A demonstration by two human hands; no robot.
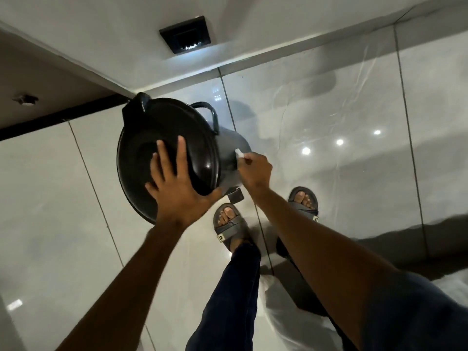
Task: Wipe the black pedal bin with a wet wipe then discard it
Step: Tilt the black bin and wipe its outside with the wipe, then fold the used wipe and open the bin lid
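Two hands are busy with the black bin [182,148], seen from the head camera looking down. The bin stands on the shiny white floor [63,198], close to the corner where the wall [114,34] meets the floor. Its lid [152,138] is shut, and a carry handle [207,115] sticks up at the back. The foot pedal [236,195] pokes out at the bottom, just in front of the person's sandals [229,225].

The left hand [174,183] lies flat on the lid with its fingers spread wide. It is open and only pressing down to keep the bin steady, not gripping anything.

The right hand [253,171] is closed around a small white wet wipe [239,152]. The wipe is bunched up and touches the round side of the bin, just below the lid's edge. Only a little bit of the wipe shows past the fingers, so I cannot tell how it is folded.

I think the wiping step is going on now, and it is the side of the bin being cleaned. The throwing-away step is not yet done.

Next, the right hand should rub the wipe along the side, pressing gently. The left hand should keep the bin from sliding on the smooth floor. When the whole bin is clean, the lid must open, maybe with a foot on the pedal, so the wipe can go in.
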